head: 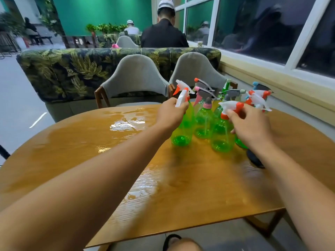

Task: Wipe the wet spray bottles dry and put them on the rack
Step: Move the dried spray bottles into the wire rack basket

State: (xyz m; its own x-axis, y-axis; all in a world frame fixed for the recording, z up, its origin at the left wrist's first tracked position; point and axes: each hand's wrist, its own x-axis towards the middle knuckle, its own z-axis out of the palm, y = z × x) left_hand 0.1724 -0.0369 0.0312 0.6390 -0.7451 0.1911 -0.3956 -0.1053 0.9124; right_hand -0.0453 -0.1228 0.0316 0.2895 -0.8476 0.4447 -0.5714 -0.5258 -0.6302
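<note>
The spray bottles (204, 122) stand clustered at 1 o'clock on the worktop (81, 147). The left hand (169, 115) grips one sprayer head (181, 97); the right hand (252, 124) pinches another. Lift one bottle at a time, upright, clear of neighbours. No cloth or rack shows.

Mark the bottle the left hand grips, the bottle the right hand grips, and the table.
Left-hand bottle (183, 134): head view, lower half of its green body.
Right-hand bottle (222, 140): head view, green body near its base.
Table (72, 151): head view, bare wooden top.
</note>
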